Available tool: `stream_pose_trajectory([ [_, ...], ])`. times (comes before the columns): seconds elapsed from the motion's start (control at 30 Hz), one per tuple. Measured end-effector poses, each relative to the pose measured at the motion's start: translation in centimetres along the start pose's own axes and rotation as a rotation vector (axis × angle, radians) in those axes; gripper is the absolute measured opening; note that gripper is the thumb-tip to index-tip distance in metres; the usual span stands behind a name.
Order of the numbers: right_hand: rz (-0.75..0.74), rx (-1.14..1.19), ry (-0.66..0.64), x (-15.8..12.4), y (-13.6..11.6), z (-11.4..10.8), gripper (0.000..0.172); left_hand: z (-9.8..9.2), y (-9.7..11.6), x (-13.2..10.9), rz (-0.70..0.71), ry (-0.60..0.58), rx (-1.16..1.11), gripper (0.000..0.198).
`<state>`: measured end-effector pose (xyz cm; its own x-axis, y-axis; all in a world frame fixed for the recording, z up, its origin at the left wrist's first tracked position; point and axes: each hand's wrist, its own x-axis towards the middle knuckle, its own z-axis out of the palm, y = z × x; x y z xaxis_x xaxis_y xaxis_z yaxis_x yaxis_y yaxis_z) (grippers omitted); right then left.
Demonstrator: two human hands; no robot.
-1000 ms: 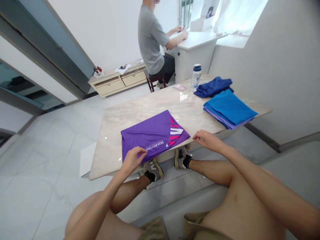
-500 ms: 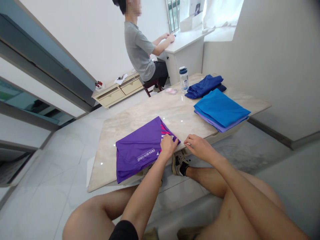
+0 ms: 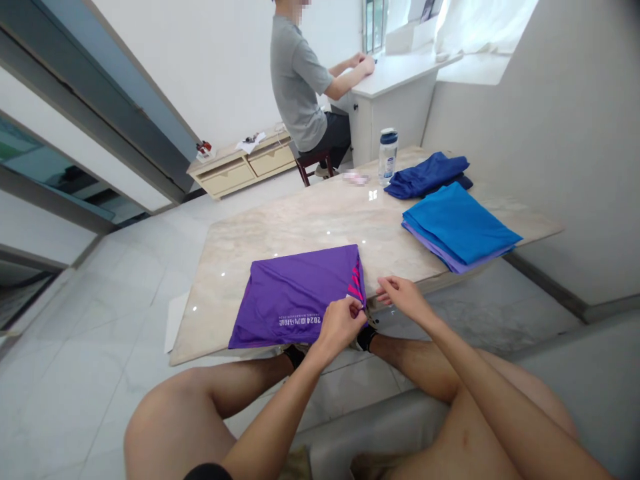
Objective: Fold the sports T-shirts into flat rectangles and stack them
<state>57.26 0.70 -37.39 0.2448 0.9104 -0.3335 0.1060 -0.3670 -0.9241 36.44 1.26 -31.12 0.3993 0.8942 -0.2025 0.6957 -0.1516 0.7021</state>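
A folded purple shirt [image 3: 295,293] with white print and pink stripes lies at the near edge of a marble table [image 3: 310,223]. My left hand [image 3: 340,323] is closed, pinching the shirt's near right corner. My right hand [image 3: 403,298] rests just right of that corner at the table edge, its fingers curled and pinched together; what they hold, if anything, I cannot make out.
A stack of folded blue and lilac shirts [image 3: 457,227] and a crumpled dark blue garment [image 3: 427,175] lie at the far right, by a water bottle [image 3: 387,155]. A person in a grey shirt [image 3: 297,80] sits at a white desk [image 3: 395,100] behind. My knees and shoes are below the table.
My left hand moved from the shirt's left near edge to its right corner and gripped it. The shirt has turned and shifted toward the table edge. My right hand stayed beside the corner.
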Motion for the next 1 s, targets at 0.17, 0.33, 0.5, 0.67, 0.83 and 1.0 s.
stream_pose_trajectory([
  [0.17,0.246,0.146,-0.091,-0.4,-0.8,3.2,0.04,0.2,-1.2,-4.6,-0.017,-0.03,-0.25,0.014],
  [0.33,0.285,0.19,0.119,-0.8,-1.8,5.5,0.022,-2.0,-3.0,-7.5,-0.036,-0.02,-0.371,0.015],
  [0.5,0.115,0.083,0.132,0.4,-6.4,9.1,0.024,-6.7,-7.7,-9.1,-0.065,0.093,-0.419,0.012],
  [0.67,-0.032,-0.129,0.088,3.1,-12.5,16.7,0.029,-12.1,-14.5,-9.8,-0.112,0.209,-0.479,0.02],
  [0.83,-0.041,-0.323,0.029,5.6,-16.2,24.9,0.027,-16.8,-20.8,-8.8,-0.205,0.256,-0.459,0.021],
  [1.0,-0.052,-0.411,-0.04,7.2,-16.6,29.7,0.027,-18.9,-24.4,-7.2,-0.282,0.247,-0.422,0.021],
])
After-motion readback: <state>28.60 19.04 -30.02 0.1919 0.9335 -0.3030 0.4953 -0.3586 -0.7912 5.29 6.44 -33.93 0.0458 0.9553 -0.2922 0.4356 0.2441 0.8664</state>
